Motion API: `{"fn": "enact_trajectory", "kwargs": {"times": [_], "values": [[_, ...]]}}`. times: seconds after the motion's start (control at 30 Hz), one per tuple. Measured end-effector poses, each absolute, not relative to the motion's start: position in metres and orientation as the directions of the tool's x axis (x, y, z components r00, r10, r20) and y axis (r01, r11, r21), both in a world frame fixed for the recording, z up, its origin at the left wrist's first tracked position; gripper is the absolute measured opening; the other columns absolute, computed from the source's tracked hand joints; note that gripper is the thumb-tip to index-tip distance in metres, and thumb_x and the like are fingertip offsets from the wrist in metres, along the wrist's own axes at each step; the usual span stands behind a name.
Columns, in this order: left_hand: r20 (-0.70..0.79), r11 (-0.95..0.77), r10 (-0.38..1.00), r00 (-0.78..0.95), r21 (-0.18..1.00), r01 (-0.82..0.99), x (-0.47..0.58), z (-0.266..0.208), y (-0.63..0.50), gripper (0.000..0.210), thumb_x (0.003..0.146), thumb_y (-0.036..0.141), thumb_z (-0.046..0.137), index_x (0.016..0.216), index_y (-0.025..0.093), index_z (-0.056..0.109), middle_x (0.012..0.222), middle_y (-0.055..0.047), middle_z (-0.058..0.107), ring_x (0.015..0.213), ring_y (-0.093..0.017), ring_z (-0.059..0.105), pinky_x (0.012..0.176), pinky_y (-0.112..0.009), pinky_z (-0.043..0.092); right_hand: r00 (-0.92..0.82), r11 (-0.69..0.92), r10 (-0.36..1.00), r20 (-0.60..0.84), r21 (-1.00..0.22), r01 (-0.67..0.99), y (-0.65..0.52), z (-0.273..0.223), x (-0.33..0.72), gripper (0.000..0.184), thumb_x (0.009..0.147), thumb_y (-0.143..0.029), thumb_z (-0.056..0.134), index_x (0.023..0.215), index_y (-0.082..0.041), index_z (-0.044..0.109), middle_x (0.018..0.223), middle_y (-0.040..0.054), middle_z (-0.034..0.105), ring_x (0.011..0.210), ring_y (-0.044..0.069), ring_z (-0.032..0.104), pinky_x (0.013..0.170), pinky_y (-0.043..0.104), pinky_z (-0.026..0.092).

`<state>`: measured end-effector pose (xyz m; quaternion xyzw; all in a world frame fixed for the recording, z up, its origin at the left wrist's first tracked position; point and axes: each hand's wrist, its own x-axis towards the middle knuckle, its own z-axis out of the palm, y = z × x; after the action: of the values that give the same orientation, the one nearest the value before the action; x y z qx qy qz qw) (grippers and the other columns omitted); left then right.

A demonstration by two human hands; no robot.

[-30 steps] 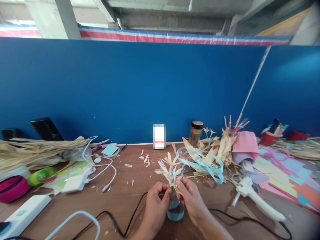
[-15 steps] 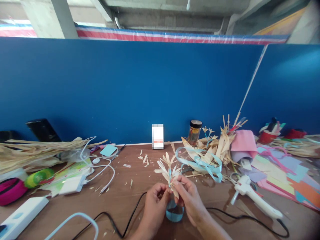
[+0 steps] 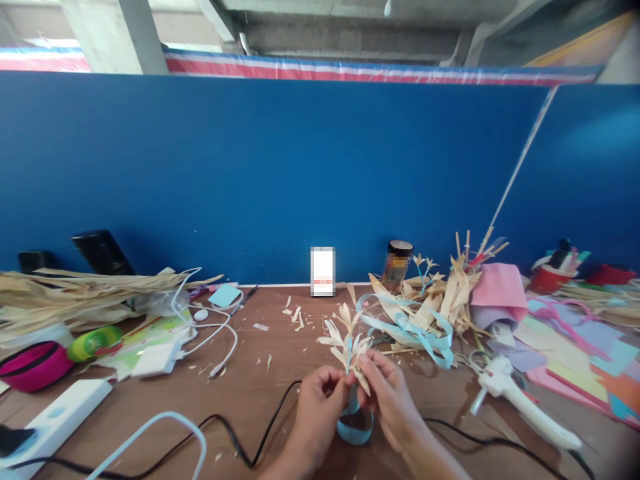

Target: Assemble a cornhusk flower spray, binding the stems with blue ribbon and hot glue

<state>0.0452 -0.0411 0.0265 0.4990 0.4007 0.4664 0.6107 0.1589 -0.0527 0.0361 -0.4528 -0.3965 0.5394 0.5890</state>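
A flower made of pale dried husk petals [image 3: 345, 339] stands upright between my hands, low in the middle of the head view. Light blue ribbon winds round its stem. My left hand [image 3: 320, 405] pinches the stem from the left, thumb against fingers. On the other side my right hand [image 3: 387, 390] has its thumb and fingers closed on a lower petal beside the stem. From below the fingers a loop of light blue ribbon [image 3: 356, 430] hangs down over the table. The stem's lower end is hidden by my fingers.
A white glue gun [image 3: 525, 400] lies at the right with its black cord. Behind it are husks with ribbon [image 3: 425, 333], a jar [image 3: 399, 263] and coloured paper [image 3: 575, 373]. At the left are a power strip [image 3: 60, 420], cables and a husk pile [image 3: 90, 293]. A blue partition [image 3: 310, 167] closes the back.
The whole scene has shifted slightly right as the camera turned a little left. Both hands keep their hold on the flower, with hardly any other movement.
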Motion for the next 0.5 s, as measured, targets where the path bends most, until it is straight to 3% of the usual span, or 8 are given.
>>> {"fn": "enact_trajectory", "kwargs": {"times": [0.13,0.37,0.5], "values": [[-0.149,0.198,0.974,0.173,0.928,-0.315,0.044,0.027,-0.037,0.023,0.063,0.031,0.068,0.058,0.012,0.055,0.049,0.003,0.050,0.043,-0.006,0.039,0.044,-0.017,0.030,0.195,0.044,0.981,0.003,-0.977,-0.207,-0.053,0.038,0.160,0.031,0.076,-0.048,0.051,0.079,-0.016,0.054,0.060,-0.0005,0.056,0.042,0.007,0.044,0.036,0.016,0.026],[-0.339,0.469,0.882,0.329,0.705,-0.532,0.039,0.031,-0.032,0.017,0.060,0.020,0.069,0.055,0.012,0.055,0.045,0.006,0.046,0.038,-0.002,0.038,0.037,-0.012,0.029,0.246,0.200,0.941,0.232,-0.969,0.149,-0.053,0.033,0.160,0.020,0.079,-0.036,0.053,0.082,-0.017,0.055,0.061,-0.0005,0.052,0.055,0.012,0.048,0.050,0.020,0.039],[-0.385,0.545,0.838,0.386,0.617,-0.568,0.037,0.033,-0.029,0.015,0.061,0.015,0.069,0.056,0.011,0.056,0.043,0.006,0.047,0.034,-0.001,0.039,0.036,-0.011,0.034,0.238,0.206,0.933,0.271,-0.942,0.266,-0.054,0.033,0.159,0.016,0.080,-0.033,0.052,0.083,-0.018,0.056,0.068,0.0020,0.058,0.060,0.014,0.051,0.054,0.022,0.041]]}}
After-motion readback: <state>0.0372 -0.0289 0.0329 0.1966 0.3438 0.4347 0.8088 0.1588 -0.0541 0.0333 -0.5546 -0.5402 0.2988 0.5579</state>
